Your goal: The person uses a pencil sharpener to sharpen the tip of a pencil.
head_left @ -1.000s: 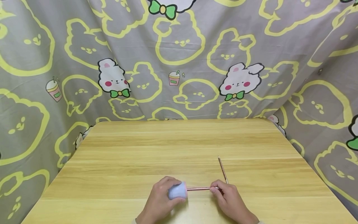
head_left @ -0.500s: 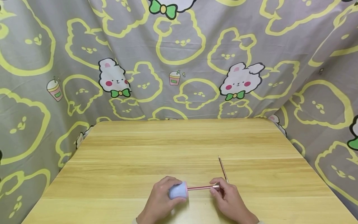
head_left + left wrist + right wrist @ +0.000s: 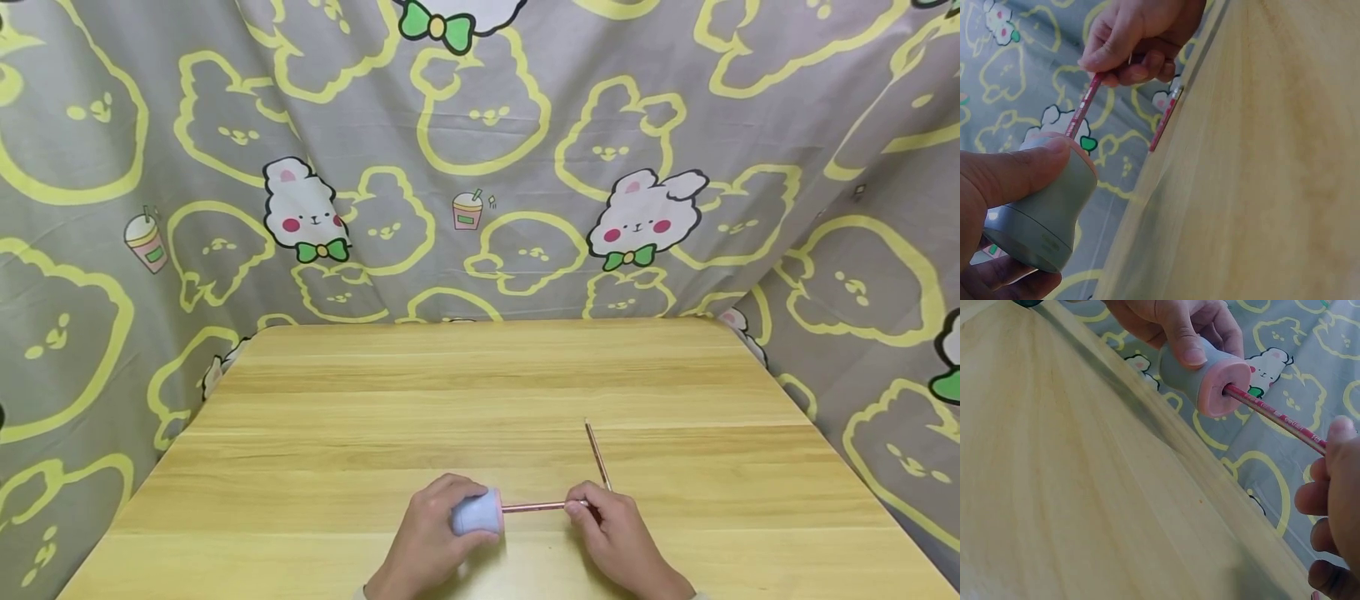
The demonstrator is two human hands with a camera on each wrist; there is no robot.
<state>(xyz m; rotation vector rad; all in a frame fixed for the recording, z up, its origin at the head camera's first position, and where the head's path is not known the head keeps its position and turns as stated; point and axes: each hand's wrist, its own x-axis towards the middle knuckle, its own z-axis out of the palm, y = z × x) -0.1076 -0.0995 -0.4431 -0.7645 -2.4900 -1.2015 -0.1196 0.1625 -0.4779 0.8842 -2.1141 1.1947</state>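
My left hand (image 3: 429, 533) grips a light blue pencil sharpener (image 3: 477, 512) with a pink end face, holding it on its side above the table. A dark red striped pencil (image 3: 534, 507) has one end in the sharpener's hole, as the right wrist view shows; the inserted tip is hidden. On the right, my right hand (image 3: 621, 533) pinches the pencil's other end between thumb and forefinger. In the left wrist view the sharpener (image 3: 1054, 197) is seen from its rounded side, the pencil (image 3: 1084, 109) rising from its top.
A second pencil (image 3: 597, 454) lies on the wooden table (image 3: 337, 417) just beyond my right hand, its near end hidden behind the fingers. A grey curtain (image 3: 525, 167) with yellow cartoon outlines hangs around the back and sides.
Half a second ago my right fingers were looser and the pencil's end showed between them; now they pinch it again. The left hand and sharpener have stayed in place.
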